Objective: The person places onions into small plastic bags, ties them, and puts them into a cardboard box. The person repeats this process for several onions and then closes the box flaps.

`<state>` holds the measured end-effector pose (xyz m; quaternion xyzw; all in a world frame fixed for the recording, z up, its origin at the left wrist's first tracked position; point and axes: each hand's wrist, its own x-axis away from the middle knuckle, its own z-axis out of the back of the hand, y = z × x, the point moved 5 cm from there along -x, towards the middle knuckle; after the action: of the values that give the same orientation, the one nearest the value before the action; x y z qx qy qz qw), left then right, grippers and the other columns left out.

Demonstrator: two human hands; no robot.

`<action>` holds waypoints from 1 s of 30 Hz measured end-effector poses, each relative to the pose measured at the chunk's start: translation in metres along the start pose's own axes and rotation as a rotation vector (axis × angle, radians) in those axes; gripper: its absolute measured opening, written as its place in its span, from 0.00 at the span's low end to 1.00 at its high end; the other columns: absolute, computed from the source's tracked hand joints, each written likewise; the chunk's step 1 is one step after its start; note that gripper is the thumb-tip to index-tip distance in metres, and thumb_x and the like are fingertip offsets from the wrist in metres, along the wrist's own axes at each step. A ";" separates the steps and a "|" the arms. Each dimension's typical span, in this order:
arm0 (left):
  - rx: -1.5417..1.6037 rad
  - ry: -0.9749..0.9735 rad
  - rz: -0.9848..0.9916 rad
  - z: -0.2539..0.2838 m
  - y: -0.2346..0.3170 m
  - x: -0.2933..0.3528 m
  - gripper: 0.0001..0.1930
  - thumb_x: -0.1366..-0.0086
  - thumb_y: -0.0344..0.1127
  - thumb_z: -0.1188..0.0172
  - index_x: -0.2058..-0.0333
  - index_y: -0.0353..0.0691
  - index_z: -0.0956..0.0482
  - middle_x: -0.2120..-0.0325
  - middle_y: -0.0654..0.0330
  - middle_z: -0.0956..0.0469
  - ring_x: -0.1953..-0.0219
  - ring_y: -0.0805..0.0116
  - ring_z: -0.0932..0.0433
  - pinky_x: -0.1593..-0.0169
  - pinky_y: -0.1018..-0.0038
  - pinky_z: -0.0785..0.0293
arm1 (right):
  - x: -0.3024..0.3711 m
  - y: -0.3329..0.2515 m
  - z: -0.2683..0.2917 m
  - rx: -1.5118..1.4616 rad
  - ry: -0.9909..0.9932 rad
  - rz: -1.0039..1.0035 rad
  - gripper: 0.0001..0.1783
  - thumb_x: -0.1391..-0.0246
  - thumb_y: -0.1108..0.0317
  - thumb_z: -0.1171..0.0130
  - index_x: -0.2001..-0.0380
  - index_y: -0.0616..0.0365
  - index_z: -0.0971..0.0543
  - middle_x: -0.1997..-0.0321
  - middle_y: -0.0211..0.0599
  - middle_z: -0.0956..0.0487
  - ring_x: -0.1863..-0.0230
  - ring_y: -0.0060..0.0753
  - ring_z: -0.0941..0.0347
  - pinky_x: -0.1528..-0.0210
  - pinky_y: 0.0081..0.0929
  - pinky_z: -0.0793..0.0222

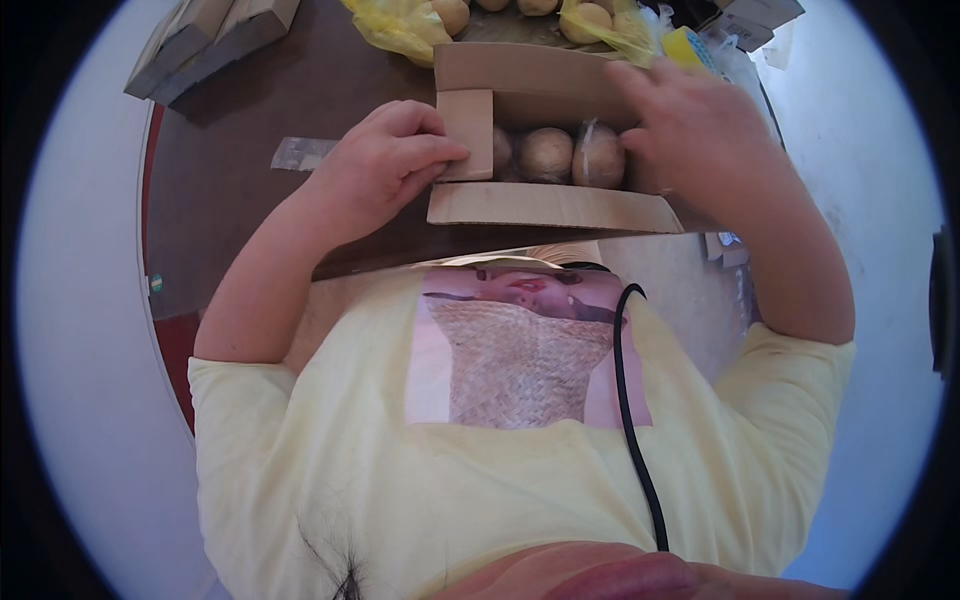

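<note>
An open cardboard box [555, 206] sits near the table's front edge with its flaps raised or folded out. Inside lie several round brown balls [545, 156], at least one wrapped in clear film; I cannot tell what kind they are. My left hand [395, 155] is closed at the box's left end, thumb and fingertips pinching the short left flap [467, 135]. At the right end, my right hand [695, 130] grips the box, with a finger against the long far flap [530, 70] and the thumb lower by the balls. That hand hides the right end flap.
Behind the box, yellow plastic bags [400, 28] hold more round brown balls [590, 20]. Flat cartons [215, 45] are stacked at the far left. A scrap of clear plastic [302, 153] lies on the dark table [230, 215]. Yellow tape [688, 48] stands at the far right.
</note>
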<state>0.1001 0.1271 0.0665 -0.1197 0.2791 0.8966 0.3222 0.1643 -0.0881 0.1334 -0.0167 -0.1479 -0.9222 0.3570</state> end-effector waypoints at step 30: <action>-0.005 0.107 -0.006 0.013 0.010 0.020 0.10 0.45 0.31 0.39 0.64 0.38 0.26 0.60 0.53 0.23 0.58 0.52 0.25 0.54 0.64 0.30 | 0.046 0.019 -0.097 -1.046 0.703 0.443 0.20 0.59 0.75 0.33 0.60 0.62 0.26 0.54 0.39 0.25 0.49 0.37 0.28 0.42 0.39 0.37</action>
<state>0.0782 0.1388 0.0735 -0.1691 0.2932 0.8887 0.3093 0.1498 -0.1590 0.0518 0.0842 0.4509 -0.7279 0.5097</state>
